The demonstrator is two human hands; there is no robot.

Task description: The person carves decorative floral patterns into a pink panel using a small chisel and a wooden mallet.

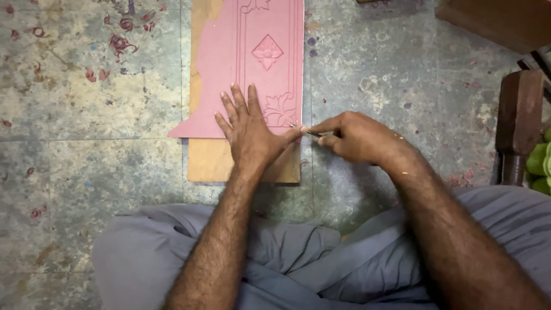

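Presumably stiff, light wooden board (213, 162) with pink carved coating (270, 63), pinned flat under left hand (249, 129); slim, slippery carving tool (306, 131) pinched in right hand (356, 138).

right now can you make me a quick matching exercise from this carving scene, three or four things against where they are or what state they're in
Things:
1. left hand
2. right hand
3. pink sheet
4. wooden board

Places or states:
a. bare end showing nearest the person
b. pinching a thin metal tool
c. pressed flat, fingers spread
d. carved with a diamond flower

Pairs: 1-c, 2-b, 3-d, 4-a
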